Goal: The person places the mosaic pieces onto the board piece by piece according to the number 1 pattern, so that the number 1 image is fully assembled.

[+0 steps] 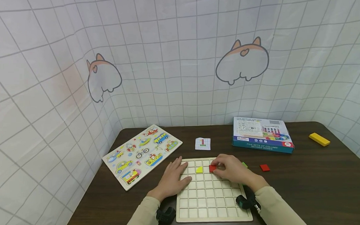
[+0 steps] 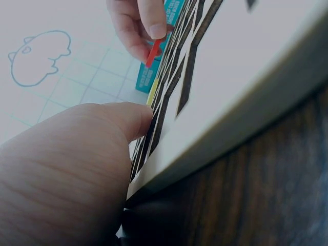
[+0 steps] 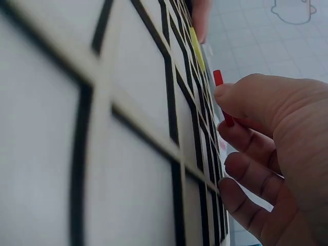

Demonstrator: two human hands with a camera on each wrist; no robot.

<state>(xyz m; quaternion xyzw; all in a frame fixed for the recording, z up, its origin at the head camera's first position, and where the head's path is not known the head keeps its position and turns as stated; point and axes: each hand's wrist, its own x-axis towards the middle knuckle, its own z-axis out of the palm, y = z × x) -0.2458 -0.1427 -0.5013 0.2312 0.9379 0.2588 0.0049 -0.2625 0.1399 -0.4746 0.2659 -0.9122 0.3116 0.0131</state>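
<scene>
A pale gridded board [image 1: 206,203] lies on the dark table. In one of its upper cells sits a yellow piece [image 1: 199,170] with a curved side. Between thumb and fingertips, my right hand [image 1: 232,169] pinches a red square tile [image 1: 212,168] over the upper part of the grid, right of the yellow piece. The right wrist view shows the tile [image 3: 218,77] tilted and apart from the board. My left hand [image 1: 173,179] rests on the board's left edge with its fingers spread. A green piece [image 1: 244,164] is mostly hidden behind the right hand.
Another red tile [image 1: 264,168] lies right of the board. A small printed card [image 1: 202,143] is behind it, and a picture puzzle board [image 1: 142,154] at the left. Farther back right are a boxed set [image 1: 262,134] and a yellow block [image 1: 319,139].
</scene>
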